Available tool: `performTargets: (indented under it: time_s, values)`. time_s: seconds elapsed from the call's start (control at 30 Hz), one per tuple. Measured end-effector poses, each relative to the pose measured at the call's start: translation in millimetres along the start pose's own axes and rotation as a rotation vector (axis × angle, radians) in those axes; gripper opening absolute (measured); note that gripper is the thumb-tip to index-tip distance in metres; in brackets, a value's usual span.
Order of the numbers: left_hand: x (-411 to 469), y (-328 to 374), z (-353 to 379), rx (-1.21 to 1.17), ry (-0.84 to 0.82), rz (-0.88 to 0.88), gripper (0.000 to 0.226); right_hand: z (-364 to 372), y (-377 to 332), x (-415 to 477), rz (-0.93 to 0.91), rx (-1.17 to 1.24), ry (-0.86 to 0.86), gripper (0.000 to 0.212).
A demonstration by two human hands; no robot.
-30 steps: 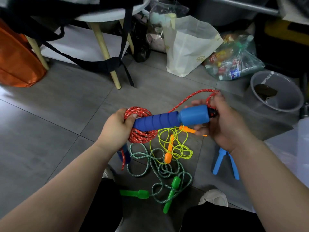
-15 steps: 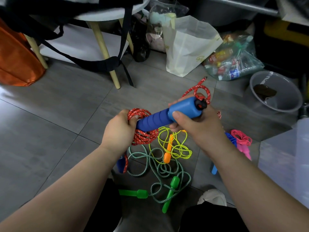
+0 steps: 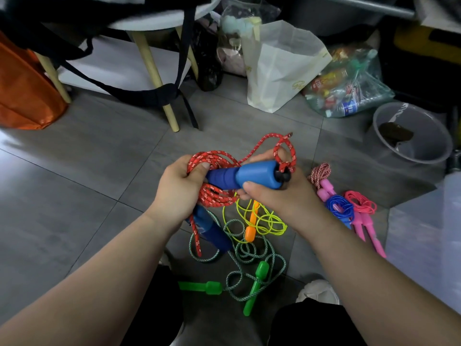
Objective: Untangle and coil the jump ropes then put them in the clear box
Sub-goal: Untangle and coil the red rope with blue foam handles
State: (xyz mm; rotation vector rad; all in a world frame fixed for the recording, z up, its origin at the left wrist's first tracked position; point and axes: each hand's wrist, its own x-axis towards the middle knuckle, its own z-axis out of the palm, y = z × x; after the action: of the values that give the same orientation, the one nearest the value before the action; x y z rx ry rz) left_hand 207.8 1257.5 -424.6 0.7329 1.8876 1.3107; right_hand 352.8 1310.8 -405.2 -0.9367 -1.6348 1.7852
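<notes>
Gripping red rope [image 3: 215, 159] and blue handle [image 3: 258, 174]

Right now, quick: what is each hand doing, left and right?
Left hand: closed, grips the coiled red rope.
Right hand: closed, grips the blue handle.

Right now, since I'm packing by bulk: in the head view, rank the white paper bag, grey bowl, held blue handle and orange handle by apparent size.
1. white paper bag
2. grey bowl
3. blue handle, raised with the red rope, so nearness flatters it
4. orange handle
</notes>
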Motion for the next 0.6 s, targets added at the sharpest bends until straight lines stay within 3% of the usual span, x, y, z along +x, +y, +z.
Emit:
performTargets:
  time_s: [0.13,0.4,0.47,0.6]
  values:
    - [-3,4,2,-0.007,-0.038,0.025,0.024,5,3,0,-0.044,-0.137,0.018,0.03]
    - [1,-1,1,-0.104,-0.009,-0.055,0.021,3,13,7,-0.05,-0.17,-0.021,0.038]
    - [3,-2,0,-0.063,0.015,-0.041,0.021,-3,15,8,0.047,-0.139,-0.113,0.058]
    - [5,-1,-3,-0.041,0.038,0.018,0.022,-14,23,9,0.223,0.248,-0.269,0.117]
